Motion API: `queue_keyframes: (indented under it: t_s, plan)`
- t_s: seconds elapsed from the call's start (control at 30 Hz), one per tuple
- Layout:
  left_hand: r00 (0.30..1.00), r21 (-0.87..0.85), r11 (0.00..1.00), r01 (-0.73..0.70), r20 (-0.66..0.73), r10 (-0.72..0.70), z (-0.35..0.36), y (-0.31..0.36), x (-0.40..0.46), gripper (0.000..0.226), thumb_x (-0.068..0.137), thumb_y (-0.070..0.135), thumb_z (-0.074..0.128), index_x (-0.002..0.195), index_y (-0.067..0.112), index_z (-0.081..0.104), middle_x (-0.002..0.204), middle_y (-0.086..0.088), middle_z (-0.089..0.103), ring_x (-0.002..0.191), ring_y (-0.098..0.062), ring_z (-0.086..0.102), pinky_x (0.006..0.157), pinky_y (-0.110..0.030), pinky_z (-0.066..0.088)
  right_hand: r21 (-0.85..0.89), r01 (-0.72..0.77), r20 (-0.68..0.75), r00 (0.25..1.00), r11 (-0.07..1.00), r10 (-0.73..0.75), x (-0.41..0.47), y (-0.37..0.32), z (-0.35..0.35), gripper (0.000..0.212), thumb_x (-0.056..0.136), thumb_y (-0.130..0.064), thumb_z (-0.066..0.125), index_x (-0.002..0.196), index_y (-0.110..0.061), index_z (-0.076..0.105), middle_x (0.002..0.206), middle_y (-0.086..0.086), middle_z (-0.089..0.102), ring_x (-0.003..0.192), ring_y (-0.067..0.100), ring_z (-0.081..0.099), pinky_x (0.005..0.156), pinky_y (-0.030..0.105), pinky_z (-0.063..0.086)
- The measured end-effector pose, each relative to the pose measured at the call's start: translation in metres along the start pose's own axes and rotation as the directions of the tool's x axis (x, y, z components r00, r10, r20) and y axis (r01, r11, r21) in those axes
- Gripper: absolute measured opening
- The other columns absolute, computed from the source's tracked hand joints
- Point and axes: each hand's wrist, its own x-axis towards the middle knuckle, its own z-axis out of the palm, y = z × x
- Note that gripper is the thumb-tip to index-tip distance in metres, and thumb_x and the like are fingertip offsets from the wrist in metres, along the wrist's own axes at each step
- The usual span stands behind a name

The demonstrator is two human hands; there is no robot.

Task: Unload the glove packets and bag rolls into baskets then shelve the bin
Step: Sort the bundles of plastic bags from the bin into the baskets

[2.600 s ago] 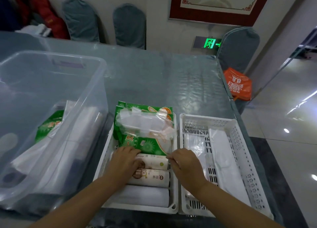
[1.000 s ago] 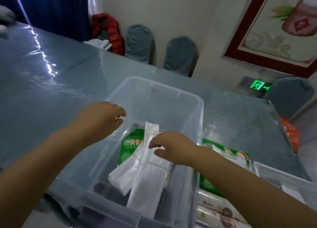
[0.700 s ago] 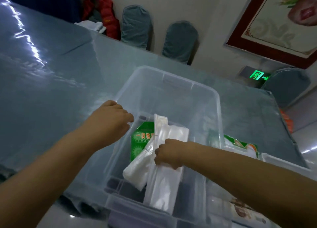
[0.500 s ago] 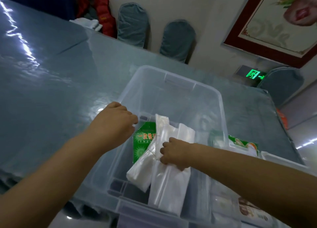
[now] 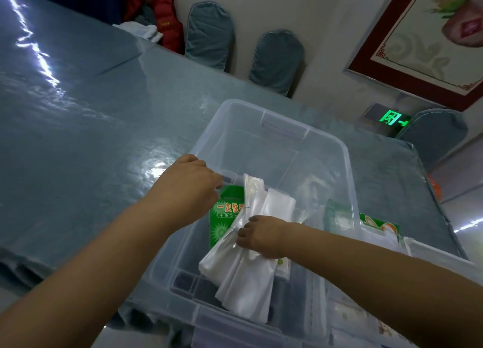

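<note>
Right hand [image 5: 261, 236] clenched on clear bag packets [image 5: 245, 264] inside the bin [image 5: 347, 170]; left hand [image 5: 188, 188] grips the bin rim beside the green glove packet [image 5: 224, 217]. Risk: slick plastic bundle fans apart, loose ones slip back on lift.

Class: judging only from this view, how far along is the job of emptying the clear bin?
Done: a green glove packet already sits outside the clear bin, to its right. In hand: the right hand grips the clear bag packs inside the bin, while the left hand is at its rim. Left: another green packet remains inside, and the bin is unshelved.
</note>
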Motion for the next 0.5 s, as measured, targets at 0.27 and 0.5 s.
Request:
queue_keyframes:
  t_s: [0.27,0.5]
  plan:
    - [1.000,-0.012,1.000,0.013,-0.008,-0.013,-0.001,0.000,0.001,0.028,0.087,0.029,0.045,0.105,0.028,0.066,0.099,0.004,0.071,0.099,-0.015,0.058,0.098,-0.026,0.025,-0.080,-0.017,-0.007,1.000,0.997,0.016,0.001,0.002,-0.010,0.056,0.068,-0.023,0.076,0.119,-0.013,0.055,0.117,0.012,0.056,0.108,0.031,0.048,0.094,0.043,0.034]
    - [1.000,0.014,1.000,0.012,-0.015,-0.011,0.000,0.001,0.002,0.024,0.084,0.029,0.049,0.100,0.028,0.066,0.093,0.003,0.071,0.096,-0.015,0.058,0.097,-0.025,0.026,0.001,-0.066,0.051,0.997,0.998,0.066,-0.021,0.008,-0.021,0.056,0.068,-0.024,0.077,0.119,-0.017,0.055,0.115,0.011,0.054,0.102,0.032,0.053,0.087,0.040,0.040]
